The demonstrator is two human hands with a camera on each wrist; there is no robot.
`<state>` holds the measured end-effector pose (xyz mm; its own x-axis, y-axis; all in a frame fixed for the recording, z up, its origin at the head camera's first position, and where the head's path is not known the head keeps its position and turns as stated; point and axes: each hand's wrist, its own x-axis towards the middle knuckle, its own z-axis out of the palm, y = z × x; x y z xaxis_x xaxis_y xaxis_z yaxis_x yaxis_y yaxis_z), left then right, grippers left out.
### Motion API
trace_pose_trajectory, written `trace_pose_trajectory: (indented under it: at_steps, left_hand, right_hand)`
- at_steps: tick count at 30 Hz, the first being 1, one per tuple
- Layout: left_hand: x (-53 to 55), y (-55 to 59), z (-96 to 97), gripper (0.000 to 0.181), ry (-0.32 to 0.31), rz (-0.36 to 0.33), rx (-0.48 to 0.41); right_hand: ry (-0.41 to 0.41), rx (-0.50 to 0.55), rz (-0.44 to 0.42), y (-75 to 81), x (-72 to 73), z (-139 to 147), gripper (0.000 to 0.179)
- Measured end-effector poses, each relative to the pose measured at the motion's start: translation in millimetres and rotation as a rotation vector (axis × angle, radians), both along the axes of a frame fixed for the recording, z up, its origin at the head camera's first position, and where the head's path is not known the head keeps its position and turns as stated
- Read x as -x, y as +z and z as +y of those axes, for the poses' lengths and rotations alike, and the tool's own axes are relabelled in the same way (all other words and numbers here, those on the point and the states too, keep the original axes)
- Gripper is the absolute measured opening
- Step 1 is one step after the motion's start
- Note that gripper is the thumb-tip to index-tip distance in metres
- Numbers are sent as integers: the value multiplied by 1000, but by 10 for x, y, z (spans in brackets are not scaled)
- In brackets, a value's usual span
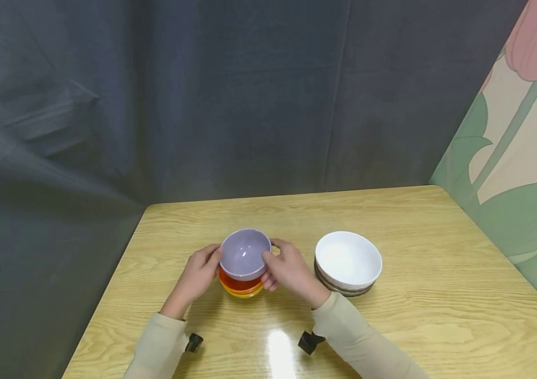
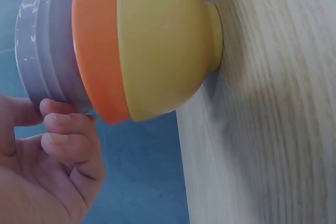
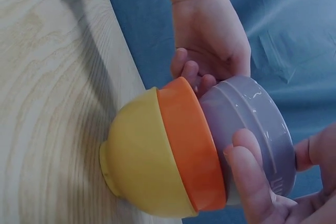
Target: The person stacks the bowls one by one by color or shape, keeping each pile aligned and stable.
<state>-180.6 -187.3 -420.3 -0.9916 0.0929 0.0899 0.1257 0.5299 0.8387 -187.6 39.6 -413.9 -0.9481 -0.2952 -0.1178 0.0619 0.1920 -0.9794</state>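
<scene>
A purple bowl is held between both hands, its lower part sitting inside an orange bowl. That one nests in a yellow bowl, whose foot stands on the table. My left hand pinches the purple rim from the left, thumb on the edge and fingertips under the side. On the opposite side my right hand grips the same rim, its thumb on top and fingers against the outer wall, as the right wrist view shows. The purple bowl's base is hidden within the orange one.
Right of my right hand stands a white bowl on top of darker bowls. The wooden table meets a dark curtain at the back and left. A flower-patterned surface borders the right side.
</scene>
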Motion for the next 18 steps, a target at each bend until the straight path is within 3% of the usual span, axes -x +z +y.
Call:
trace_pose_trajectory:
  at_steps: [8, 18]
  left_hand:
    - [-42, 3, -11, 34, -14, 15, 39]
    - [-73, -2, -3, 31, -6, 37, 142]
  right_hand:
    - [0, -6, 12, -33, -7, -19, 60]
    - [7, -109, 74, -47, 1, -43, 53]
